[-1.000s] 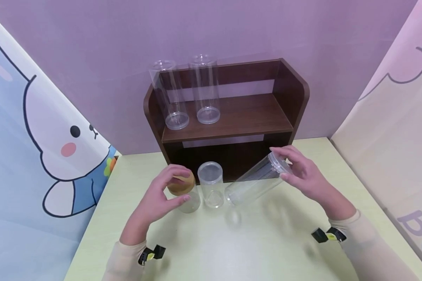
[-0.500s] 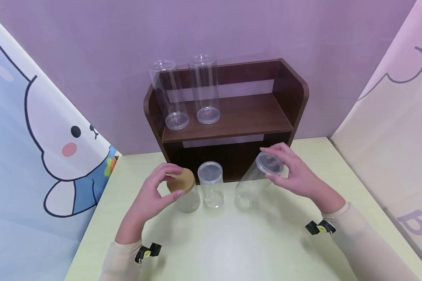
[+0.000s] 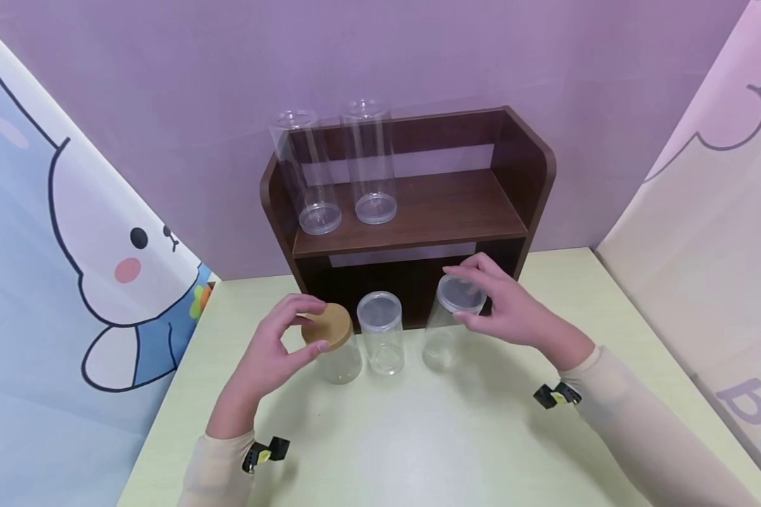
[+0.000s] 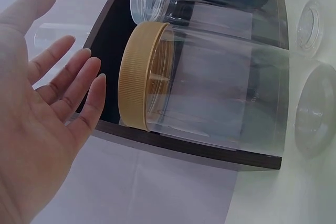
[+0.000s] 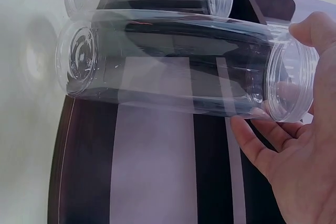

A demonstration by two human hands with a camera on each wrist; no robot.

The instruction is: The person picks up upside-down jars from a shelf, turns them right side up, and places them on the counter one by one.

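Clear jar [image 3: 447,331]: a second ago it lay tilted nearly flat in the air over the bench [image 3: 418,436]; now it stands upright on the bench, third in a row in front of the dark wooden shelf [image 3: 418,211].
Right hand [image 3: 504,310]: its fingers [image 5: 257,148] are curled round the jar's lidded top rim, grasping it; the hand has come in towards the shelf as the jar was righted.
Left hand [image 3: 273,352]: released, fingers [image 4: 79,90] relaxed and spread just beside the gold lid [image 4: 139,77], not touching it; earlier they were cupped closer round the lid.
Gold-lidded jar [image 3: 336,348]: unmoved, leftmost of the row.
Middle jar [image 3: 382,331]: unmoved, between the other two.
Meaning: judging by this, the setting-down looks all but finished, with only the right hand's grip left on the jar.
Shelf top: two tall clear tubes [image 3: 342,169] stand as before.
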